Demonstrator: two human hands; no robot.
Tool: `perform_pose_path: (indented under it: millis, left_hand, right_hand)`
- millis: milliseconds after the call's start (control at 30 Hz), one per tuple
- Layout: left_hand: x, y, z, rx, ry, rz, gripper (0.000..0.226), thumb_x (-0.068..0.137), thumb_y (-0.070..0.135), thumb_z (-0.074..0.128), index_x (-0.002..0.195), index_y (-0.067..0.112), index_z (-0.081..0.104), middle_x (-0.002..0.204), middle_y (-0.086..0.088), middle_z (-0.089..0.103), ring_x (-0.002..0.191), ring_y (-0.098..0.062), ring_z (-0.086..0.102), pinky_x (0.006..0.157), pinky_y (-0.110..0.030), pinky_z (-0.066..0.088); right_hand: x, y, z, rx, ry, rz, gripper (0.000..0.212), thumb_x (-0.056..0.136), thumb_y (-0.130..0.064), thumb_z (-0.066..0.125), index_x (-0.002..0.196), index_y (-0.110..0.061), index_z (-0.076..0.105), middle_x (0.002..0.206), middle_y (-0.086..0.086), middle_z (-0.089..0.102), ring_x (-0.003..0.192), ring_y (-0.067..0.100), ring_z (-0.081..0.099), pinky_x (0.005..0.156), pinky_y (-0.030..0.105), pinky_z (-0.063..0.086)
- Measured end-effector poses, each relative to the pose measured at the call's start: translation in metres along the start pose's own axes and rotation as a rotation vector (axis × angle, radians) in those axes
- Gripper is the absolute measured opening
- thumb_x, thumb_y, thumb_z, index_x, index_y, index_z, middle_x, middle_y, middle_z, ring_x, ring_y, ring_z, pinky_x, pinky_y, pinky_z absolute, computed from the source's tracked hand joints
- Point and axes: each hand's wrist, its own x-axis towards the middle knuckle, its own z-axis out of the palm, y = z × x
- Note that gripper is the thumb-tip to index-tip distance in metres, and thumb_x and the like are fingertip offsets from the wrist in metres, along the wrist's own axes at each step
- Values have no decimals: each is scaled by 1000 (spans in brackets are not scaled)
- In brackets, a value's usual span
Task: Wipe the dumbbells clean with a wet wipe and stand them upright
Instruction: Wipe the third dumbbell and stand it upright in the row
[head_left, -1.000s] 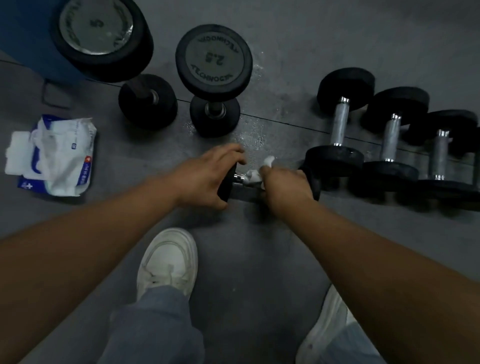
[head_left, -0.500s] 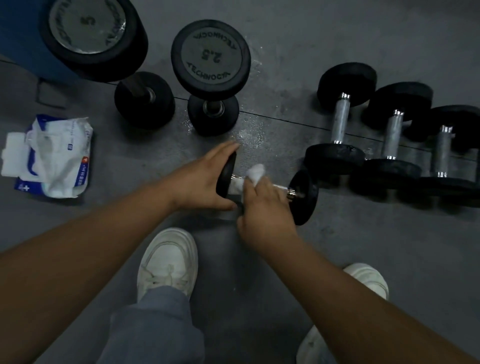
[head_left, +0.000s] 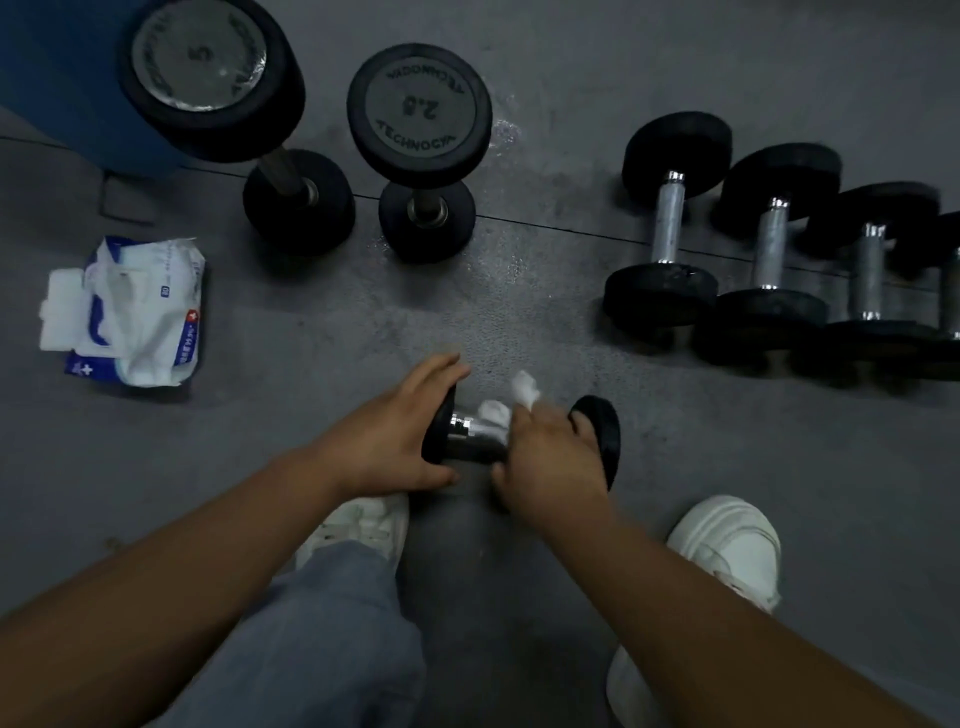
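Holding tight, my left grip kept one end of the small dumbbell down near the floor, while my right grip had slid the wet wipe back along the bar, so I think it still needed rubbing before standing up.

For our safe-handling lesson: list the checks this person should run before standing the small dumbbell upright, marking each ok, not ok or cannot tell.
1. Left hand grips one end of the dumbbell: ok.
2. Right hand holds the wipe round the handle: ok.
3. Whole dumbbell wiped: cannot tell.
4. Bare floor right of the upright 2.5 dumbbell to stand it on: ok.
5. Feet out from under it: cannot tell; the left shoe is close.
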Motion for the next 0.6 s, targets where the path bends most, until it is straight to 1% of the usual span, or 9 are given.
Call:
perform_pose_path:
  millis: [67,167,267,300,367,400,500,533,600]
  left_hand:
    - [-10,1,7,-15,-2,-5,117,66,43,84,156,31,11,161,20,-6,143,-8,26,104,-21,35]
    - [-23,0,14,-63,-19,-32,118,65,43,85,156,31,11,162,18,-3,144,-5,24,107,-18,32]
    - [-32,-2,20,-40,-57,-34,120,65,50,84,156,34,8,163,18,-3,143,2,19,110,-14,25]
    - [-35,-1,22,-31,-62,-24,119,65,49,84,156,33,9,163,17,0,142,3,20,109,-11,22]
    - [-41,0,26,-29,-69,-8,116,66,47,83,156,33,11,163,15,5,144,1,21,112,-11,21]
    - [-45,1,27,-25,-94,3,116,66,48,82,155,34,10,163,16,4,145,1,18,114,-13,20]
    - [-53,-3,25,84,-168,55,123,65,58,80,155,38,0,160,23,-12,142,7,3,112,-11,12]
    - [-54,-3,23,118,-177,71,124,64,60,80,155,38,-2,159,23,-13,140,8,1,111,-10,10]
    - [-51,-1,23,129,-184,87,124,64,59,82,156,33,2,162,17,-5,143,4,6,108,-7,6]
  right_hand:
    - [-8,-8,9,-9,6,26,43,92,-24,50,134,-15,46,132,11,47,121,30,45,105,42,30]
    - [-19,-17,25,-2,-22,-105,52,89,-21,55,139,-14,44,136,12,47,123,31,46,108,45,29]
    - [-25,-7,25,-4,-86,19,46,92,-20,52,137,-18,43,139,9,44,125,28,43,110,42,24]
    - [-29,-10,25,-2,-100,4,46,94,-20,49,139,-16,41,140,11,42,124,29,42,109,43,26]
    - [-39,-22,28,8,-156,-133,49,96,-19,45,144,-15,34,140,13,41,125,32,41,107,43,28]
    - [-44,-26,29,17,-179,-154,48,96,-17,44,143,-15,35,137,12,44,123,31,43,106,42,28]
    - [-44,-10,29,1,-194,-10,33,95,-13,42,129,-18,44,127,11,53,114,29,52,102,40,33]
    - [-43,-3,29,-17,-217,-16,34,96,-13,42,129,-17,44,126,12,53,112,30,54,100,38,35]
    - [-38,4,26,-37,-307,-110,37,96,-14,48,132,-17,43,126,13,53,108,31,57,96,38,40]
